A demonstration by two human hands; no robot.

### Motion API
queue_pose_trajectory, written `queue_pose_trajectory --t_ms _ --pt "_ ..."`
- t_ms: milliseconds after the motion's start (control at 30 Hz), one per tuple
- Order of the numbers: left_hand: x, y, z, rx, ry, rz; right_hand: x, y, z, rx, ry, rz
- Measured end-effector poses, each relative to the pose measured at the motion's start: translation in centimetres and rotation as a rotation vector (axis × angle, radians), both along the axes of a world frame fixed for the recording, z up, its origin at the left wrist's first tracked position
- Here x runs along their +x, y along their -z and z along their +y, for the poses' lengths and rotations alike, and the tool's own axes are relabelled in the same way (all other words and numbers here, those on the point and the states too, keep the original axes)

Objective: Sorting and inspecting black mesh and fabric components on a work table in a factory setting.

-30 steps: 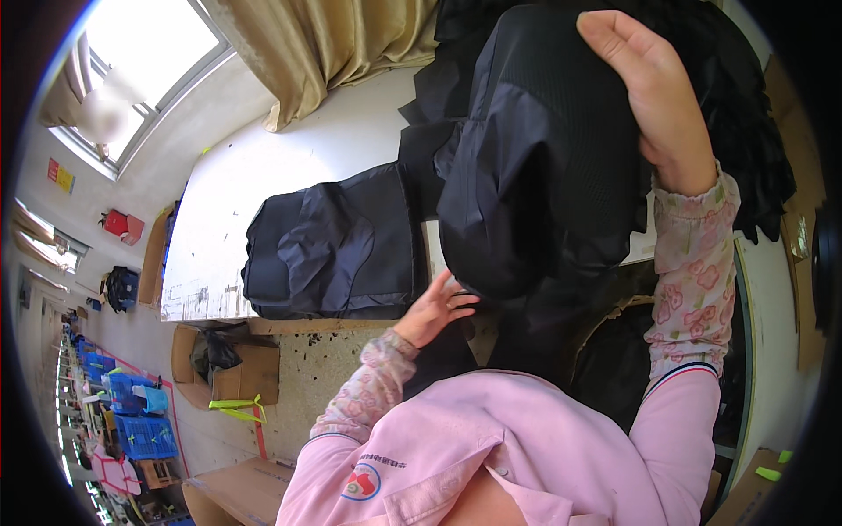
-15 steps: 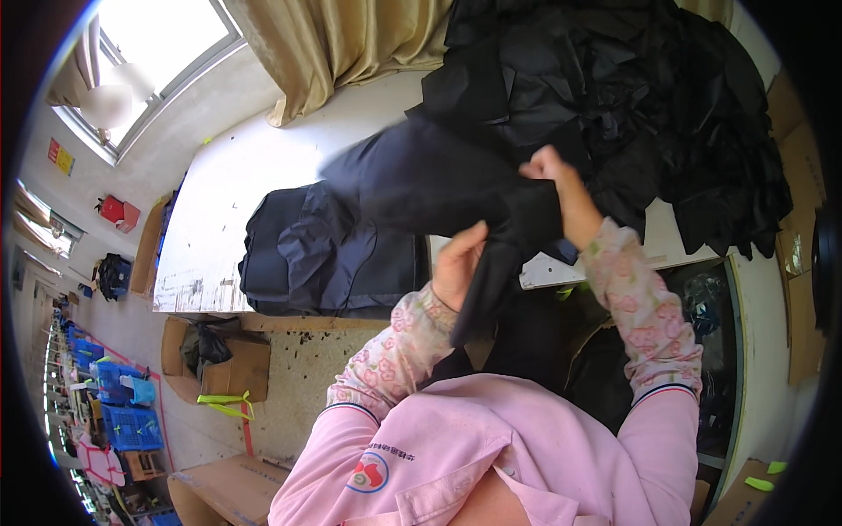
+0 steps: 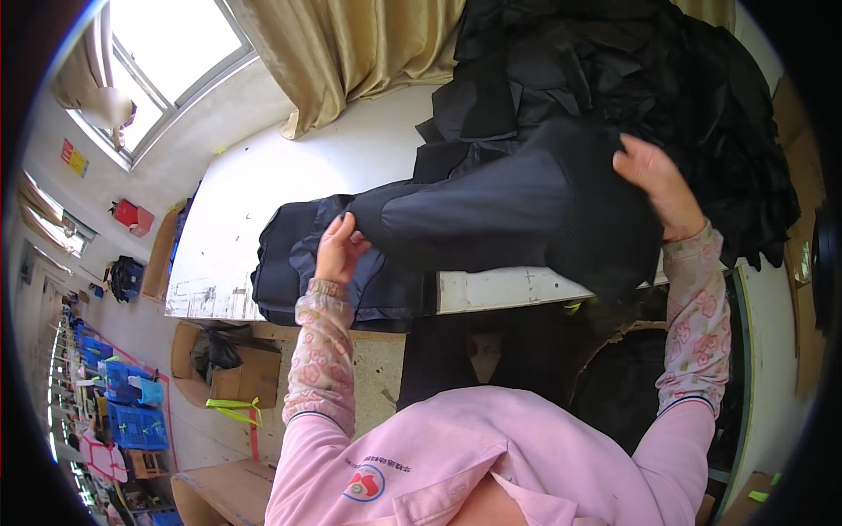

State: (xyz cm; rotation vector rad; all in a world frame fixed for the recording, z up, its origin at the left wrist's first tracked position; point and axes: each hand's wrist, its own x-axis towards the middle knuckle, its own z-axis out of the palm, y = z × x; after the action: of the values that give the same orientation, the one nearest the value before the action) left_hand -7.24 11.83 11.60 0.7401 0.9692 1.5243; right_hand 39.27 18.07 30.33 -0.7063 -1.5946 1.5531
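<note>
Between my hands a black fabric piece is stretched out sideways, with a smooth panel in its middle and a ribbed, wider right part. My left hand pinches its narrower left end, fingers closed. At the upper right edge my right hand grips the wide end, with its fingertips partly hidden behind the fabric. Under and beside the left end lies a neat stack of folded black pieces at the table's front edge. Beyond my right hand rises a large loose heap of similar black pieces.
The white table extends to the left and back, below a gold curtain and a window. On the floor at left stands an open cardboard box with a dark bag in it. Blue crates stand farther left.
My hands have moved apart, left hand to the left and right hand to the right. The black fabric piece, bunched and blurred before, is now spread out between them.
</note>
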Motion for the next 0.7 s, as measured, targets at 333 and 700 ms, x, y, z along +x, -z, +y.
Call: queue_pose_trajectory --t_ms 333,700 --pt "8.0 1.8 4.5 -0.297 0.520 -0.315 -21.4 -12.2 -4.3 0.072 -0.303 0.338" --pt "-0.7 8.1 -2.8 0.162 0.636 -0.990 -23.8 -12.7 -2.0 0.212 -0.273 0.524"
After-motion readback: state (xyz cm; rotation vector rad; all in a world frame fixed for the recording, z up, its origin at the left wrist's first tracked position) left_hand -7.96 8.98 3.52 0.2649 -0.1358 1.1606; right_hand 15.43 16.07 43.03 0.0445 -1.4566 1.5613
